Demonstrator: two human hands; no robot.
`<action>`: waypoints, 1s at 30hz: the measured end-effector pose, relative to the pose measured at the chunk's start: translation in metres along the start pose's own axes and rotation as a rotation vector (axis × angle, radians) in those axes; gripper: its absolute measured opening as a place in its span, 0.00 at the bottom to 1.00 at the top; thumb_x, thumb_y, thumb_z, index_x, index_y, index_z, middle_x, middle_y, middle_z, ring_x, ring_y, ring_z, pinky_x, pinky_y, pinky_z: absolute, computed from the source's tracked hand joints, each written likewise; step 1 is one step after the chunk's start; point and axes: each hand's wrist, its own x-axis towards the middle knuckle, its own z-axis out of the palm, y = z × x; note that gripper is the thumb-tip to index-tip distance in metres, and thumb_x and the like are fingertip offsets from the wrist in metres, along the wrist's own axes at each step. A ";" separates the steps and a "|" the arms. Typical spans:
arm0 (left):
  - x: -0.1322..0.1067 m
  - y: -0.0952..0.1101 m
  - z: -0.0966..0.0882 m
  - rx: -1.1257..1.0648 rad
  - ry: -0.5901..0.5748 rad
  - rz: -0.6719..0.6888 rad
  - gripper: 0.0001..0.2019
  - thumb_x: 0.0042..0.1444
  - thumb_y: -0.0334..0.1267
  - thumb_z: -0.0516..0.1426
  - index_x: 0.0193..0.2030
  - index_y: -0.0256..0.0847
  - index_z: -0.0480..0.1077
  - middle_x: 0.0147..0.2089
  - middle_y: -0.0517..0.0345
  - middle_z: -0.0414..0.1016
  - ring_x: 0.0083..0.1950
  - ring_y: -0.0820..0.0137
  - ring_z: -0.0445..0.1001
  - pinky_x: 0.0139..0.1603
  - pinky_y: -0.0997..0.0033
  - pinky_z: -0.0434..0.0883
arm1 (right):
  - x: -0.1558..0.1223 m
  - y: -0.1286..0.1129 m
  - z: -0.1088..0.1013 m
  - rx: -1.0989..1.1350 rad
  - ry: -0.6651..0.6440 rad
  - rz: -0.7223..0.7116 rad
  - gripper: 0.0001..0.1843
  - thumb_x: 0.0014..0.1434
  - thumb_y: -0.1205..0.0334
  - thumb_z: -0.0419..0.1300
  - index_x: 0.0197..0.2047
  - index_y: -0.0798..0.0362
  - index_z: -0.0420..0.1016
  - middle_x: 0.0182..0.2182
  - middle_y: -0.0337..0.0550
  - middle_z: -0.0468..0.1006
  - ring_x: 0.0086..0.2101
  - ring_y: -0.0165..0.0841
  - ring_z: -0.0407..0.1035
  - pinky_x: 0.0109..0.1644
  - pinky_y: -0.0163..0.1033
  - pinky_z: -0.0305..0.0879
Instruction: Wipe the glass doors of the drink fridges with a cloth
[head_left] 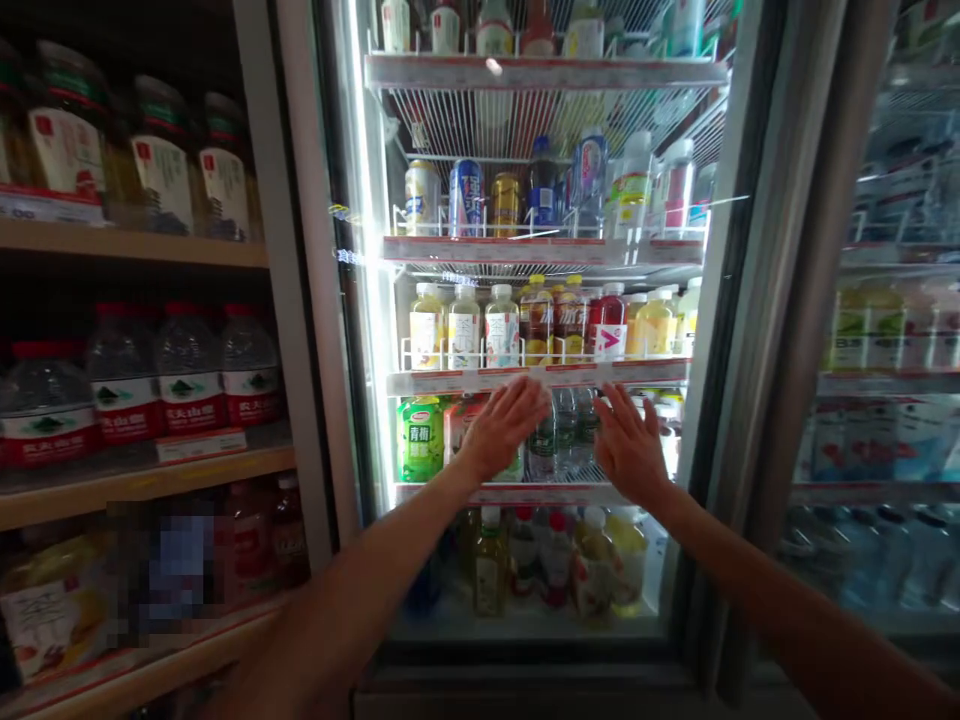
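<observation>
Well, bright fridge (450,252) beside shelves (127,246)

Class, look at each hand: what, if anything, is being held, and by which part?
Nothing is visibly held: the left hand and the right hand are both open, fingers extended, in front of the shelved drinks.

Red-capped clear bottles (191,375) on wooden shelf (142,486).
</observation>
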 end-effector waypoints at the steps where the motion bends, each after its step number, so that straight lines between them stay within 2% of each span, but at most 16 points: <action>1: 0.003 0.002 0.001 -0.028 -0.035 0.128 0.22 0.58 0.28 0.49 0.59 0.40 0.61 0.67 0.49 0.54 0.69 0.62 0.47 0.66 0.56 0.55 | -0.001 0.002 -0.001 -0.003 -0.001 0.002 0.37 0.59 0.67 0.48 0.68 0.49 0.38 0.66 0.48 0.49 0.64 0.40 0.44 0.66 0.56 0.39; 3: 0.009 0.004 0.003 -0.077 -0.108 0.350 0.21 0.58 0.29 0.50 0.59 0.40 0.62 0.66 0.51 0.56 0.69 0.64 0.49 0.67 0.60 0.55 | -0.004 0.006 -0.003 -0.009 -0.005 0.002 0.37 0.59 0.68 0.47 0.69 0.48 0.36 0.66 0.47 0.49 0.64 0.39 0.44 0.66 0.55 0.40; 4: 0.013 0.003 0.003 -0.083 -0.119 0.364 0.21 0.58 0.29 0.49 0.59 0.40 0.62 0.66 0.52 0.56 0.69 0.64 0.49 0.67 0.61 0.55 | -0.006 0.008 -0.004 -0.013 -0.003 0.003 0.38 0.59 0.68 0.47 0.69 0.48 0.35 0.66 0.47 0.49 0.64 0.39 0.44 0.66 0.55 0.40; 5: 0.017 0.003 0.003 -0.077 -0.108 0.304 0.21 0.58 0.28 0.49 0.59 0.41 0.61 0.66 0.52 0.56 0.69 0.64 0.48 0.67 0.60 0.55 | -0.007 0.010 -0.005 -0.018 0.003 0.006 0.38 0.59 0.68 0.48 0.69 0.47 0.34 0.66 0.47 0.49 0.64 0.39 0.44 0.66 0.55 0.41; 8: 0.031 0.002 0.008 -0.053 0.013 -0.003 0.24 0.58 0.25 0.48 0.61 0.43 0.59 0.67 0.50 0.53 0.71 0.62 0.40 0.67 0.55 0.54 | -0.008 0.012 -0.008 -0.025 0.036 0.021 0.38 0.60 0.69 0.48 0.69 0.47 0.33 0.66 0.48 0.49 0.64 0.40 0.43 0.65 0.57 0.42; 11: 0.040 0.014 0.016 -0.094 0.111 -0.095 0.25 0.58 0.26 0.47 0.63 0.41 0.54 0.67 0.49 0.55 0.71 0.66 0.38 0.66 0.58 0.56 | -0.005 0.003 -0.006 0.050 0.047 -0.019 0.37 0.60 0.70 0.46 0.69 0.47 0.35 0.65 0.48 0.51 0.64 0.38 0.46 0.65 0.56 0.45; 13: 0.039 0.024 0.019 -0.116 0.158 -0.205 0.26 0.60 0.28 0.46 0.66 0.39 0.48 0.66 0.47 0.56 0.71 0.67 0.40 0.66 0.58 0.56 | 0.000 -0.012 0.001 0.142 0.040 -0.083 0.36 0.60 0.70 0.44 0.69 0.47 0.36 0.64 0.47 0.54 0.63 0.36 0.48 0.64 0.52 0.49; 16: 0.021 0.036 0.016 -0.108 0.182 -0.435 0.29 0.61 0.35 0.47 0.68 0.38 0.40 0.67 0.45 0.53 0.70 0.64 0.40 0.67 0.51 0.52 | 0.015 -0.047 0.017 0.213 0.072 -0.056 0.34 0.61 0.69 0.43 0.68 0.48 0.38 0.63 0.47 0.55 0.63 0.35 0.48 0.63 0.49 0.54; 18: -0.001 0.038 0.008 -0.068 0.166 -0.504 0.32 0.61 0.40 0.49 0.68 0.37 0.39 0.68 0.43 0.51 0.70 0.61 0.40 0.67 0.47 0.48 | 0.032 -0.073 0.030 0.195 0.123 0.060 0.32 0.62 0.66 0.45 0.68 0.47 0.42 0.63 0.47 0.56 0.63 0.36 0.47 0.63 0.51 0.51; 20: -0.026 0.037 0.000 -0.005 0.134 -0.548 0.34 0.59 0.42 0.51 0.68 0.35 0.40 0.68 0.39 0.49 0.71 0.59 0.40 0.67 0.46 0.46 | 0.051 -0.096 0.042 0.156 0.147 0.172 0.28 0.62 0.62 0.47 0.66 0.47 0.50 0.63 0.47 0.56 0.64 0.39 0.45 0.64 0.55 0.47; 22: -0.047 0.035 -0.008 0.051 0.074 -0.579 0.35 0.59 0.43 0.52 0.68 0.34 0.41 0.67 0.38 0.50 0.70 0.58 0.41 0.67 0.46 0.46 | 0.064 -0.108 0.049 0.112 0.134 0.225 0.24 0.62 0.59 0.48 0.62 0.48 0.59 0.63 0.47 0.55 0.64 0.42 0.42 0.64 0.58 0.43; 24: -0.059 0.033 -0.015 0.089 -0.002 -0.595 0.34 0.59 0.43 0.51 0.68 0.36 0.43 0.67 0.40 0.52 0.70 0.58 0.44 0.67 0.46 0.46 | 0.064 -0.101 0.050 0.070 0.119 0.193 0.20 0.63 0.60 0.48 0.57 0.47 0.66 0.63 0.45 0.56 0.64 0.42 0.42 0.65 0.58 0.41; 25: -0.062 0.032 -0.018 0.101 -0.036 -0.603 0.33 0.59 0.43 0.51 0.68 0.36 0.44 0.67 0.42 0.52 0.70 0.59 0.45 0.67 0.47 0.46 | 0.058 -0.088 0.048 0.049 0.124 0.164 0.18 0.63 0.61 0.48 0.55 0.47 0.68 0.62 0.44 0.58 0.64 0.41 0.44 0.64 0.58 0.40; 27: -0.062 0.032 -0.021 0.116 -0.092 -0.625 0.31 0.59 0.43 0.51 0.67 0.37 0.46 0.67 0.44 0.52 0.69 0.60 0.47 0.67 0.49 0.46 | 0.036 -0.047 0.039 0.004 0.170 0.134 0.17 0.62 0.63 0.49 0.52 0.47 0.70 0.61 0.44 0.60 0.63 0.39 0.48 0.64 0.57 0.41; 30: -0.060 0.033 -0.018 0.112 -0.143 -0.658 0.31 0.59 0.43 0.51 0.67 0.37 0.47 0.68 0.44 0.51 0.69 0.60 0.46 0.67 0.49 0.45 | -0.001 0.024 0.021 -0.094 0.304 0.327 0.18 0.61 0.63 0.51 0.53 0.53 0.69 0.63 0.51 0.57 0.61 0.43 0.52 0.61 0.58 0.48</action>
